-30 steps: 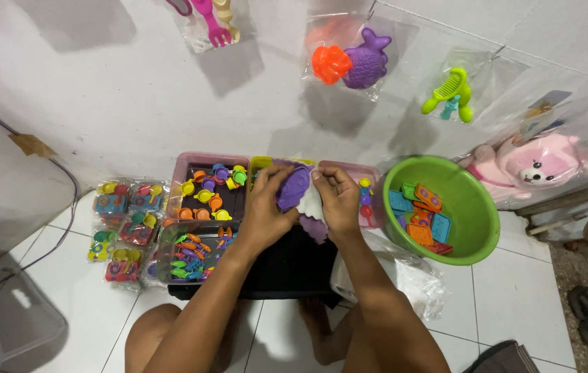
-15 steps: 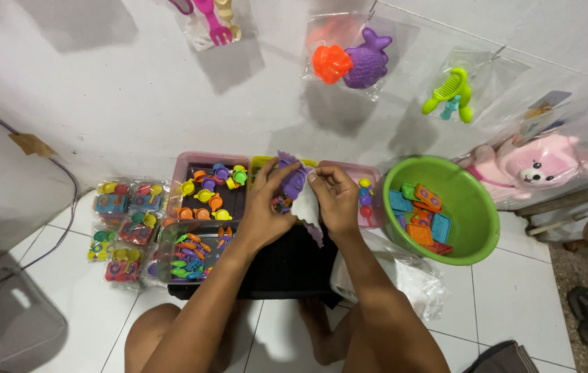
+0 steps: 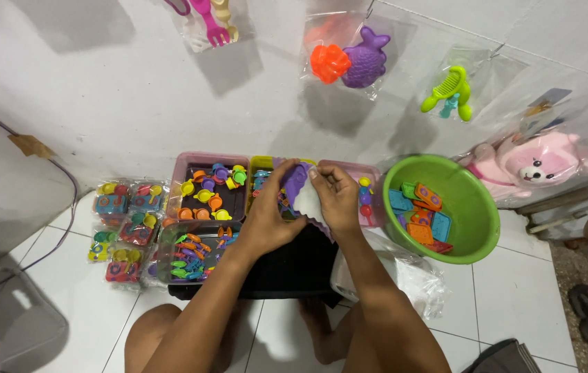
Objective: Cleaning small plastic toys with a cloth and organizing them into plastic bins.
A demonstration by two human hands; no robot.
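My left hand (image 3: 266,217) pinching purple toy (image 3: 295,178) | my right hand (image 3: 339,200) pinching its clear bag (image 3: 306,200) | over pink tray (image 3: 190,166) | green bowl (image 3: 477,207) to the right

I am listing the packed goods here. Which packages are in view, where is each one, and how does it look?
Clear bag, wall top left: pink and cream forks.
Clear bag, wall top centre: orange and purple moulds.
Clear bag, wall right: green comb.
Small clear packs, floor left: mixed coloured toys.
Clear bag, far right: pink plush.
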